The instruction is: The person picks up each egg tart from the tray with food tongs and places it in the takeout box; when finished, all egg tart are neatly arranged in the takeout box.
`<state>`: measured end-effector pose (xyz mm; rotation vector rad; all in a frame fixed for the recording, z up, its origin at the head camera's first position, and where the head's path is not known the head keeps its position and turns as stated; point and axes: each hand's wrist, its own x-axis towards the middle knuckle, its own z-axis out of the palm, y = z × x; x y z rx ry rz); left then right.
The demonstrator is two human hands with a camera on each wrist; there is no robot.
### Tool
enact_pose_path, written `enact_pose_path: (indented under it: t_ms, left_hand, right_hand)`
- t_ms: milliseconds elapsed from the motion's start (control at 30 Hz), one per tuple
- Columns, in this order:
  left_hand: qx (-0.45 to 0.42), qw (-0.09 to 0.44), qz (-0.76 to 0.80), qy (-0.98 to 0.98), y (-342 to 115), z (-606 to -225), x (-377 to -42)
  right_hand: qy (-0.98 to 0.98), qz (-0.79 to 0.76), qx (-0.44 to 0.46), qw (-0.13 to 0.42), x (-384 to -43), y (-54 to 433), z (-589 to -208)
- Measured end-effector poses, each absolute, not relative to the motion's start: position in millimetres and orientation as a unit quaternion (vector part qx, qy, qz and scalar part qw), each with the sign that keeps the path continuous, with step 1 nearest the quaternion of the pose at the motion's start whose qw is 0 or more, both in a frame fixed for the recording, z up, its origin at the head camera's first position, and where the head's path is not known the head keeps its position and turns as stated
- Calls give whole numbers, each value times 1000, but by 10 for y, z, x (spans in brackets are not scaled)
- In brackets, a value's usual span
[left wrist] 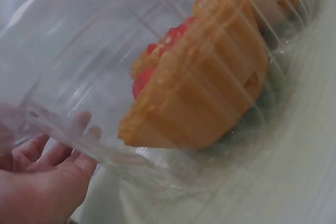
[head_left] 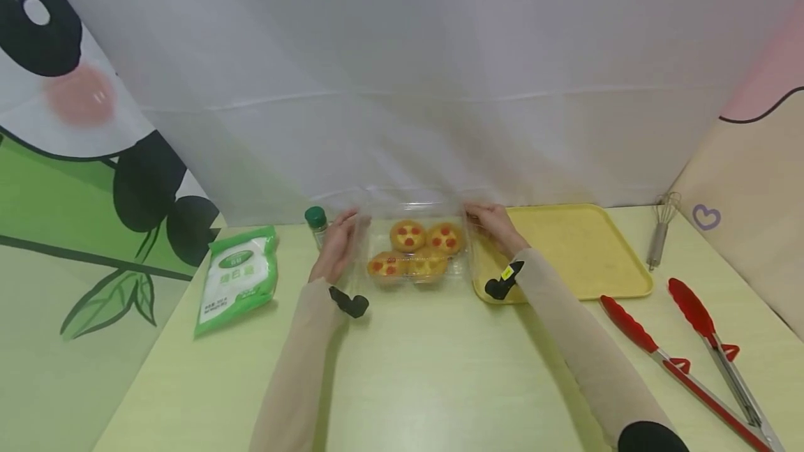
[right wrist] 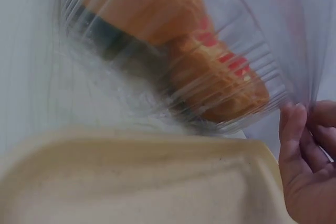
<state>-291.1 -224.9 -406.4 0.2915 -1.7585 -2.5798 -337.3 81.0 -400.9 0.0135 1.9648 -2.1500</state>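
A clear plastic food box (head_left: 417, 281) sits near the back of the table between both hands. Inside lie several small round tarts (head_left: 407, 236) with red pieces on a yellow top. At the box's far left corner, my left hand (head_left: 338, 246) grips the plastic edge; in the left wrist view some of the left hand's fingers (left wrist: 80, 124) show through the plastic. On the other side, my right hand (head_left: 496, 225) pinches the clear plastic at the far right corner between thumb and fingertips (right wrist: 294, 116).
A yellow tray (head_left: 565, 250) lies right of the box, under the right forearm. Farther right are a whisk (head_left: 659, 236) and red-tipped tongs (head_left: 691, 298). A green-capped jar (head_left: 316, 218) and a green-white bag (head_left: 239, 277) stand left. White cloth (head_left: 414, 75) hangs behind.
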Motion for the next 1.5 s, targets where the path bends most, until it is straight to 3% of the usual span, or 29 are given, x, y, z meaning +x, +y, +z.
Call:
enact_pose_path:
  t_ms: [367,733,1133,1300,1500]
  left_hand:
    - [82,40,-772,-630,-2204,-3991,-2908]
    - [2,-57,-781,-622,-2416,-4027,-2651]
    - [-14,-138,-686,-715,-2650,-4011,-2117]
    - [-8,-129,-670,-731,-2600,-3921,-1949]
    - [74,-82,-693,-713,-2467,-3888,-1843]
  right_hand:
    - [740,-669,6,73,-3300,873,-3795]
    - [743,-644,-16,181,-3167,966,-3744]
    - [745,-586,-110,300,-2688,1118,-3750]
    - [703,-619,-91,338,-2508,1138,-3773]
    - [676,-656,-58,331,-2325,1054,-3834]
